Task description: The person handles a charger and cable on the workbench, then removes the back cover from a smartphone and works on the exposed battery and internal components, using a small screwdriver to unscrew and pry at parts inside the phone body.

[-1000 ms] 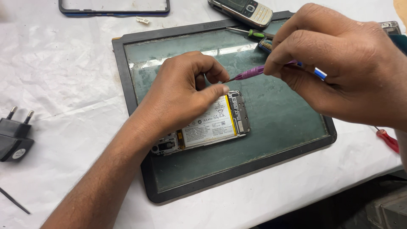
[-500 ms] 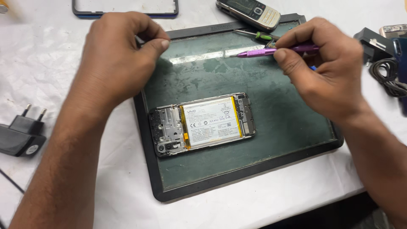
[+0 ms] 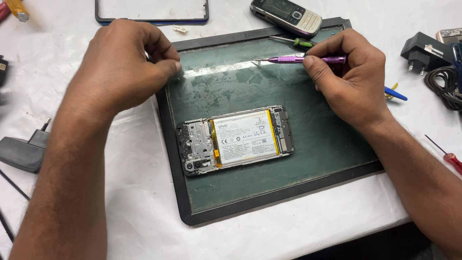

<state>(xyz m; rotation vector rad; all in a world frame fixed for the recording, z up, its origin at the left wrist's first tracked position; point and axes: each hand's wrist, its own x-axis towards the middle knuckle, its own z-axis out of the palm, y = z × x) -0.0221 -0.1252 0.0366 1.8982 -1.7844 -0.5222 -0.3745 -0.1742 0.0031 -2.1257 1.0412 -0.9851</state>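
An opened smartphone [image 3: 236, 138] with its white battery exposed lies flat in the middle of a green work mat [image 3: 317, 144] with a black frame. My right hand [image 3: 349, 77] holds a purple screwdriver [image 3: 298, 59] level over the mat's far edge, tip pointing left. My left hand [image 3: 126, 62] hovers at the mat's far left corner, fingertips pinched together near the frame; whether something tiny is between them I cannot tell. Neither hand touches the phone.
A grey keypad phone [image 3: 287, 16] and a green-handled screwdriver [image 3: 293, 42] lie at the mat's far edge. A phone frame [image 3: 151, 11] lies at the back. Black chargers [image 3: 21, 151] [image 3: 426, 50], a red-handled screwdriver [image 3: 445, 155] and blue tweezers [image 3: 395, 92] lie on the white cloth.
My left hand has lifted off the phone and moved left and away to the mat's far corner. My right hand has pulled the purple screwdriver back to the far edge.
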